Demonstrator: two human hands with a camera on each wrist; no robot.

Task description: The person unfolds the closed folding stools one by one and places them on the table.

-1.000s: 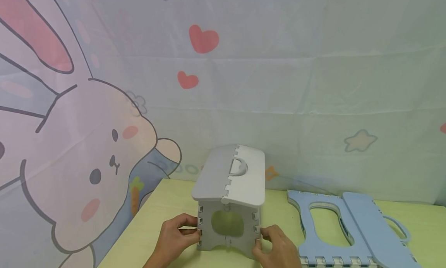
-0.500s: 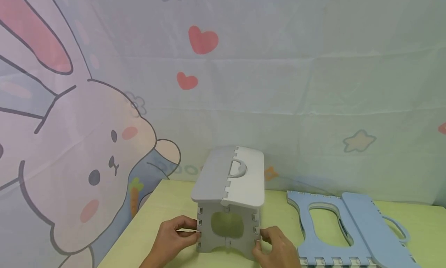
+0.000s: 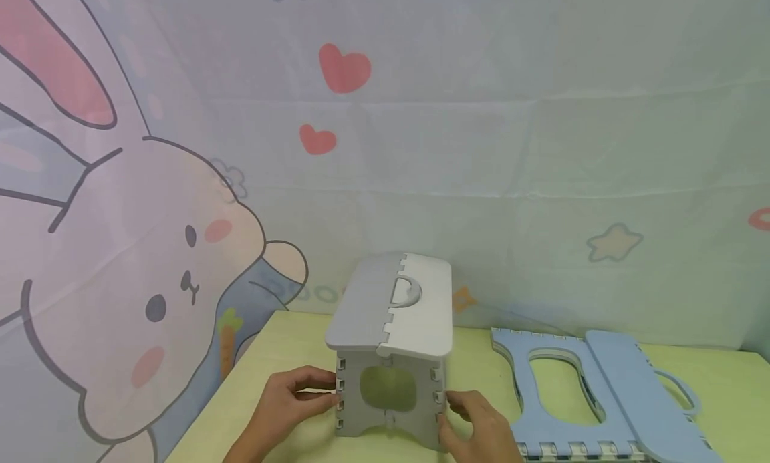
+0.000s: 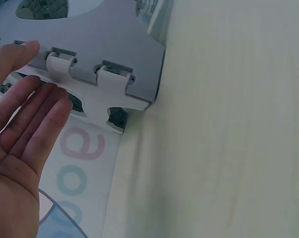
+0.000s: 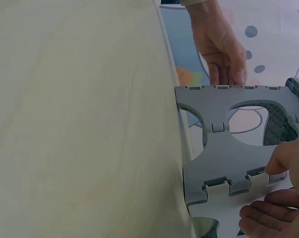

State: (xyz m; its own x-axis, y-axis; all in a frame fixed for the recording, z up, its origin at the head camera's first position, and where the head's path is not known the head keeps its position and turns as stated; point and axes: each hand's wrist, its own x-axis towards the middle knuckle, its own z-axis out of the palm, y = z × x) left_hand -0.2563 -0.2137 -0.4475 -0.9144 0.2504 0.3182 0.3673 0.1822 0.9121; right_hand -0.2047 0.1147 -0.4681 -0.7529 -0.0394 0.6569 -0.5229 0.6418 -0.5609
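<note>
A grey-and-white folding step stool (image 3: 361, 306) stands unfolded on its legs in the middle of the head view. Its two top halves meet in a low ridge along the centre seam, beside a carry handle (image 3: 412, 292). My left hand (image 3: 289, 403) holds the left hinged edge of the near end panel (image 3: 388, 419), and my right hand (image 3: 481, 426) grips the right edge lower down. In the left wrist view, the left thumb (image 4: 28, 49) lies by the hinge tabs, fingers along the side panel. The right wrist view shows the right thumb (image 5: 278, 161) at a hinge tab.
A blue folding stool (image 3: 631, 383) lies folded flat to the right on the pale yellow-green table (image 3: 307, 329). Behind the table hangs a cloth backdrop (image 3: 457, 149) printed with a rabbit and hearts. The table's left edge slants toward me.
The head view has turned slightly right, so everything sits a little further left. Both hands keep their places on the grey stool, which looks the same.
</note>
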